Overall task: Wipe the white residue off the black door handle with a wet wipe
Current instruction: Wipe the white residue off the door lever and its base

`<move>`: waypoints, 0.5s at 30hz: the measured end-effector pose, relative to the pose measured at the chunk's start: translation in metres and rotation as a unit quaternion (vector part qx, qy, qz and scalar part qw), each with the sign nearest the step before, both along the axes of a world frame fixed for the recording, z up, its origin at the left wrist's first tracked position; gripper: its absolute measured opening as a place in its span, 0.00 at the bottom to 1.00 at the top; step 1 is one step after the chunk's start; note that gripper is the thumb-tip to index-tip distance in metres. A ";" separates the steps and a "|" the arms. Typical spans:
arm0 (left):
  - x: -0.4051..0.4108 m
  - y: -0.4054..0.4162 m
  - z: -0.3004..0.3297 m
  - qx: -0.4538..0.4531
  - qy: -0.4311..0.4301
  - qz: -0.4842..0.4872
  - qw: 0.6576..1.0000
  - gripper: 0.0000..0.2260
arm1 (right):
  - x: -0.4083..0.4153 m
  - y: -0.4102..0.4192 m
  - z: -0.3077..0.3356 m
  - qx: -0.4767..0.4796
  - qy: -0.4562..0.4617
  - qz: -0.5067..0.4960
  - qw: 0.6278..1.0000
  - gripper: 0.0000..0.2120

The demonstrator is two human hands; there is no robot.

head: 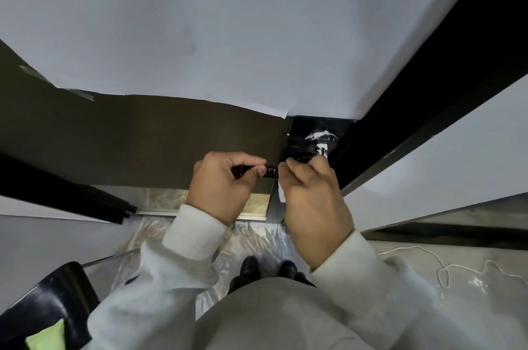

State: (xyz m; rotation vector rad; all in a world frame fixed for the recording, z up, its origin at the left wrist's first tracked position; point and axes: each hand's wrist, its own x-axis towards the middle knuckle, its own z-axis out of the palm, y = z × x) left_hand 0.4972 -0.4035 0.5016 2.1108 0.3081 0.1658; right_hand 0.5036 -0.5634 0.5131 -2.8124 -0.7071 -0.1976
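Observation:
The black door handle (270, 171) runs level from its round base (320, 139) toward the left. White residue coats the base and specks the bare stretch of lever between my hands. My left hand (224, 186) is closed around the free end of the lever. My right hand (313, 195) is closed on the lever nearer the base, with a white wet wipe (281, 192) under its fingers; only a small corner of the wipe shows below the hand.
The door (143, 138) is covered with brown card and white paper (200, 35). A black door frame (428, 98) runs up on the right. Plastic sheeting (257, 238) covers the floor by my shoes (250, 268). A black chair (48, 304) stands at lower left, a white cord (445, 269) at lower right.

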 end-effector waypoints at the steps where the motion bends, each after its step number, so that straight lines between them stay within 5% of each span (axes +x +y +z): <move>1: 0.000 0.000 0.000 0.000 0.001 0.000 1.000 0.04 | 0.002 0.005 0.001 -0.010 -0.003 0.004 1.000 0.20; 12: 0.005 0.008 0.001 -0.012 0.001 -0.038 0.999 0.05 | 0.005 0.010 -0.002 0.043 -0.023 0.008 0.999 0.20; 15: 0.005 0.010 0.001 -0.011 0.003 -0.054 0.998 0.05 | -0.011 0.009 -0.017 0.161 -0.003 -0.032 0.986 0.15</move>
